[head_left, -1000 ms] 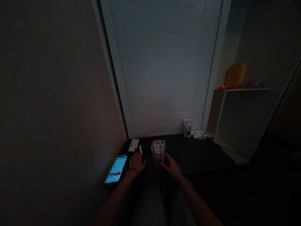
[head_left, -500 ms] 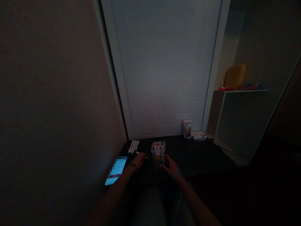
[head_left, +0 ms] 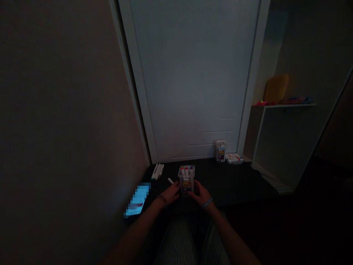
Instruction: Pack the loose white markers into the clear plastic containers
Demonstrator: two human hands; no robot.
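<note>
The room is dim. A clear box of markers (head_left: 186, 177) stands upright on a dark mat (head_left: 226, 180) in front of me. My right hand (head_left: 200, 194) is wrapped round the box's right side. My left hand (head_left: 172, 191) is just left of the box, fingers closed on a white marker (head_left: 170, 181) that sticks up and to the left. A few more white markers (head_left: 157, 171) lie side by side further left on the mat, near the door frame.
A lit phone (head_left: 137, 200) lies on the floor at my left. A second marker box (head_left: 220, 150) and a flat pack (head_left: 234, 158) sit against the white door (head_left: 193, 81). A white shelf unit (head_left: 278, 143) stands on the right. A wall runs along the left.
My left hand has left the row of loose markers and moved right with one white marker, up to the box. My right hand has stayed on the box.
</note>
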